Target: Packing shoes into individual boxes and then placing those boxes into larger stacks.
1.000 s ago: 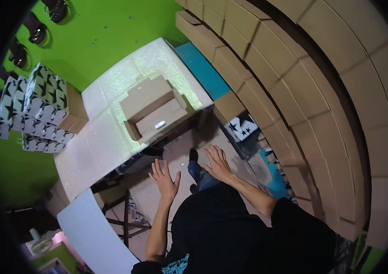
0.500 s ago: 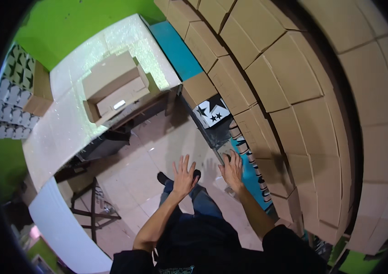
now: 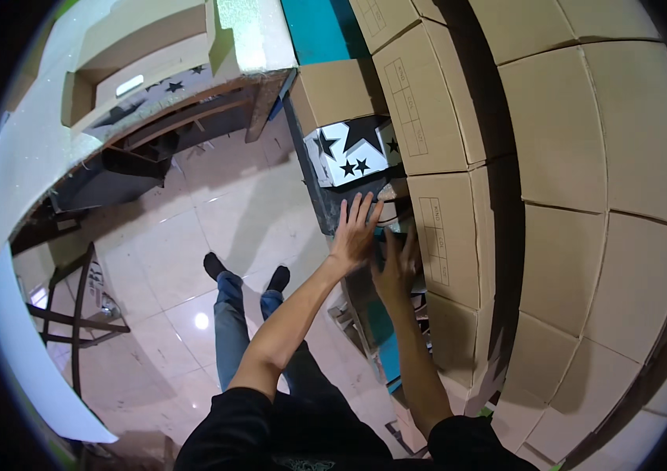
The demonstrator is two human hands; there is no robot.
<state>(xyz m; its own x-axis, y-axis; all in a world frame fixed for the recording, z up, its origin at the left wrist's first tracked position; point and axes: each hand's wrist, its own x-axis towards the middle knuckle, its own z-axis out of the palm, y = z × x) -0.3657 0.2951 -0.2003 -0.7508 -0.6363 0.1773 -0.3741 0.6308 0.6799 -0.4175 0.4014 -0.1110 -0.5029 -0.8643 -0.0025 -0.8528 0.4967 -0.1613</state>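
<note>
**Fingers (image 3: 355, 212) stretched out on the near side of the star-printed box (image 3: 345, 149)**

My left hand (image 3: 354, 240) slants up and rightward from its forearm, palm down, digits loosely parted and clasping nothing I can see. My right hand (image 3: 395, 271) is just beside it, the forearm rising steeply from the lower edge. Shadow blurs those digits, so I cannot tell whether they grip anything. The box sits on a dark ledge (image 3: 326, 208), against the stacked brown cartons (image 3: 445, 228). My hands partly hide the small items in the gap there; the open carton (image 3: 141, 47) on the table (image 3: 259, 35) is cut off above.
</note>
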